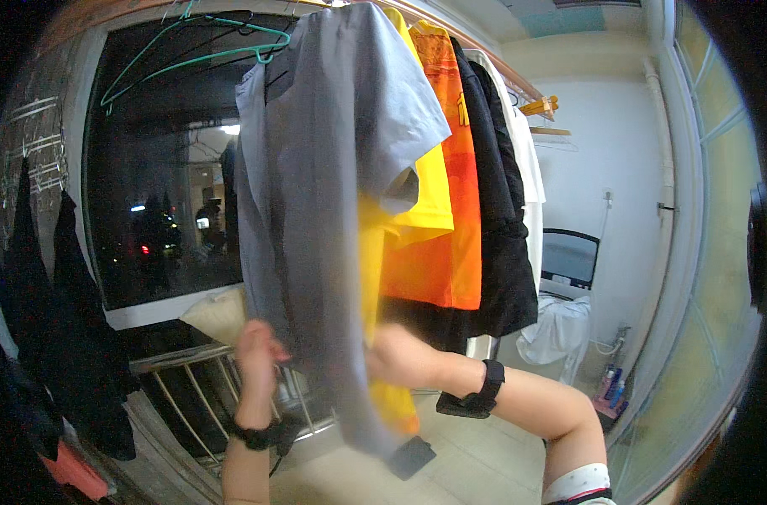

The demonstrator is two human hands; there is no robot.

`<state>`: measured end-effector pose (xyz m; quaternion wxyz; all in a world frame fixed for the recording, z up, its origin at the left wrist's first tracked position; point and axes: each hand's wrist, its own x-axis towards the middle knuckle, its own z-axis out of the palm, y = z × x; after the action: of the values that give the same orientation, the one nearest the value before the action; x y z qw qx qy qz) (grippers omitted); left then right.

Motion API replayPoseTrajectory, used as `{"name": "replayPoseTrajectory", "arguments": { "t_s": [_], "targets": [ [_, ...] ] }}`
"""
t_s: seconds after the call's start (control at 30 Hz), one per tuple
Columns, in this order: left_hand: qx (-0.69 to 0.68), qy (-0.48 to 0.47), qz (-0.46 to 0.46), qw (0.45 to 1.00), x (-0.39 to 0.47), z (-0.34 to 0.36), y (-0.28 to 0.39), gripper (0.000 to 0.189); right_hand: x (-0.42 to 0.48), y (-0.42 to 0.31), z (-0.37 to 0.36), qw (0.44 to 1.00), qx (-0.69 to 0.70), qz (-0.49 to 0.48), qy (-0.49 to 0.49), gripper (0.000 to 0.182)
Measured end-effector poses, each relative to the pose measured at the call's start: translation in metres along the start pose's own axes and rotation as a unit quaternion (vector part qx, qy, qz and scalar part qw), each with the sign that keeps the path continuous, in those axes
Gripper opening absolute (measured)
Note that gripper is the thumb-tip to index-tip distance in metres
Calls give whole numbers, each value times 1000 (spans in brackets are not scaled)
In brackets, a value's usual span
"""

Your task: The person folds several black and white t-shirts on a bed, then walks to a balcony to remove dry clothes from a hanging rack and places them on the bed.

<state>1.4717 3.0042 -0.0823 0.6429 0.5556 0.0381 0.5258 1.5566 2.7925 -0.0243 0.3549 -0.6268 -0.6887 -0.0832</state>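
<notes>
A grey short-sleeved garment hangs in front of me from the rail, its lower part blurred by motion. My left hand is at its lower left edge, with fingers bent; whether they grip the cloth is not plain. On the other side, my right hand is blurred at the garment's right edge, and its fingers are partly hidden. Behind the grey cloth hang a yellow garment and an orange-red one. Both my wrists wear black straps.
Black garments and a white one hang farther along the rail. A green hanger is at the upper left. Dark clothes hang at the left, beside a window and metal railing. An open-lidded washing machine with white cloth stands behind.
</notes>
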Motion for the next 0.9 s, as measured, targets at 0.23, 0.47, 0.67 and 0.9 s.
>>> {"name": "replayPoseTrajectory", "arguments": {
  "t_s": [0.23,0.47,0.67,0.9],
  "targets": [
    [430,-5,345,834,-37,74,72,58,31,34,20,982,-100,-64,-148,22],
    [265,35,203,942,6,-8,75,32,89,-27,-161,930,-148,-329,-66,17],
    [430,-8,63,900,-18,-3,85,30,219,-100,-222,916,266,-28,299,49],
    [417,-107,116,895,-27,4,97,29,296,-66,-230,900,368,-33,231,43]
  ]
}}
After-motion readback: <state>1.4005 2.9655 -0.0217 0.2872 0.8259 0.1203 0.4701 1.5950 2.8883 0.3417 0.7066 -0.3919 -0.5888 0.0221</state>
